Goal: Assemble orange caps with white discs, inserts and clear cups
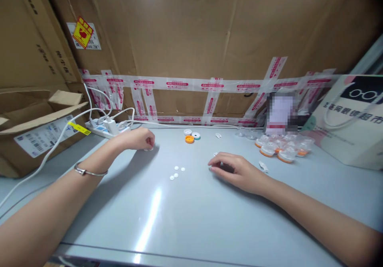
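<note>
My left hand (pixel 140 139) is at the left on the grey table, its fingertips pinched together over a small white disc (pixel 149 149) whose edge shows beneath them. A metal bracelet (pixel 89 171) circles that wrist. Several small white discs (pixel 176 175) lie between my hands. My right hand (pixel 235 171) rests on the table with fingers loosely curved and a gap between thumb and forefinger; nothing shows in it. Just behind its fingers a small white piece (pixel 215 154) is partly hidden. Farther back sit an orange ring-shaped cap (pixel 189 139) and two white round parts (pixel 195 135).
At the right, several clear domed pieces with orange bases (pixel 285 155) are grouped before a paper bag (pixel 350 123). A power strip (pixel 103 128) with white cables and an open cardboard box (pixel 38 135) stand at the left. A large taped carton (pixel 191 52) walls off the back.
</note>
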### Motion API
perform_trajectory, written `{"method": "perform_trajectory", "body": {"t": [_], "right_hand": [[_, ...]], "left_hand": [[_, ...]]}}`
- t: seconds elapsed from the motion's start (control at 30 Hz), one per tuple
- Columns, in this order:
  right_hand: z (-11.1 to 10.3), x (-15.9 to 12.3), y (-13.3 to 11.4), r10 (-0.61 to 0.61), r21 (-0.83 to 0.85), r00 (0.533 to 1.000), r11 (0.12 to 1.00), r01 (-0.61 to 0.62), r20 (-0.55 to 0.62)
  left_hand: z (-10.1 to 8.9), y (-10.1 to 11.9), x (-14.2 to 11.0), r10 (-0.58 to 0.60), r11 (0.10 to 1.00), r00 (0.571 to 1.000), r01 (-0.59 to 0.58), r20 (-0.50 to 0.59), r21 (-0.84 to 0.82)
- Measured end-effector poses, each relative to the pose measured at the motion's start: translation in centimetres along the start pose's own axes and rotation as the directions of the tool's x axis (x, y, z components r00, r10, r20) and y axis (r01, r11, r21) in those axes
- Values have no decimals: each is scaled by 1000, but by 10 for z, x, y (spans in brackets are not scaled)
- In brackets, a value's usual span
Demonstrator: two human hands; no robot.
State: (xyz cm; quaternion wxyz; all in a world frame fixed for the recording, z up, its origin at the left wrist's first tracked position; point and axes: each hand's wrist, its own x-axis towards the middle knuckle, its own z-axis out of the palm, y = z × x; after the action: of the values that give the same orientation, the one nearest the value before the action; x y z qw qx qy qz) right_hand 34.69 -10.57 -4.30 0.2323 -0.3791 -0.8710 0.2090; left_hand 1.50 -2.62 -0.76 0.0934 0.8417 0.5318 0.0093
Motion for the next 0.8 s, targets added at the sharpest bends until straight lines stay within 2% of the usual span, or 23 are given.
{"method": "perform_trajectory", "body": {"t": [0.1,0.17,0.23,0.33,0.43,0.53,0.8], "right_hand": [[-4,0,-1,38,15,999,999,-38,-26],[-7,0,-1,87,17,995,996,-86,-49],[-9,0,0,127,13,989,992,-127,-72],[-10,1,1,154,8,984,988,-154,-86],[-8,2,2,151,21,986,989,-150,-74],[-3,2,2,137,38,989,990,-135,-53],[15,6,4,116,42,990,993,-113,-75]], "left_hand": [[-3,11,0,23,1000,991,-22,-131,15],[-2,30,-4,77,997,966,-79,-245,2],[6,59,-8,206,956,902,-268,-379,-118],[28,101,-11,323,869,865,-431,-384,-241],[50,126,-7,378,857,856,-468,-353,-218],[61,131,-1,397,866,849,-472,-350,-163],[66,127,1,412,859,838,-488,-357,-154]]}}
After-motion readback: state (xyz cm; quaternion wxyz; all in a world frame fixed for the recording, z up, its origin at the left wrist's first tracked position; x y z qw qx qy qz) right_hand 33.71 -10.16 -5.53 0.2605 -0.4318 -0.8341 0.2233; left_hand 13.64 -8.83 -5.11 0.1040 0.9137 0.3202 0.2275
